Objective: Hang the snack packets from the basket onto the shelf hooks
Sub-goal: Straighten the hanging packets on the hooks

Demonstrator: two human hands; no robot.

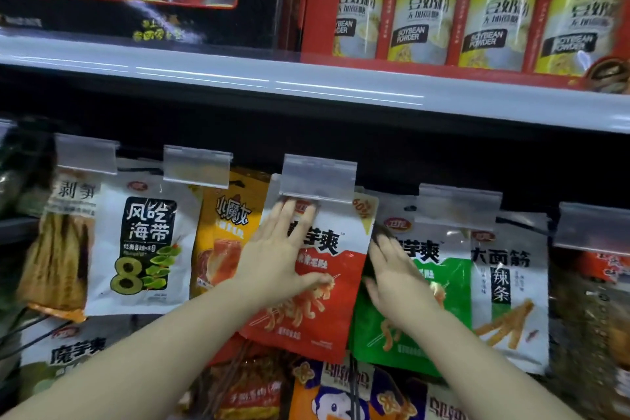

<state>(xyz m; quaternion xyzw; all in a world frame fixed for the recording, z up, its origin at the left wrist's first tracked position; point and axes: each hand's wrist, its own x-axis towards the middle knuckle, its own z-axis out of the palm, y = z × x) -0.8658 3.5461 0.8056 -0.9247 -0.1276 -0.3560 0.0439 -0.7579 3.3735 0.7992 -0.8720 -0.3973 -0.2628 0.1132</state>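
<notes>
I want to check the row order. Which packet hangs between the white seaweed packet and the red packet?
In the head view, an orange packet hangs between the white seaweed packet and the red packet, partly covered by both.

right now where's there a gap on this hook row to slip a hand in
Only the dark strip under the shelf edge, above the price tag holders, is free. The red packet, green packet and seaweed packet overlap edge to edge.

snack packets hang in a row under the shelf (306,85); boxes (477,10) stand on it; more packets (341,392) hang below.
</notes>
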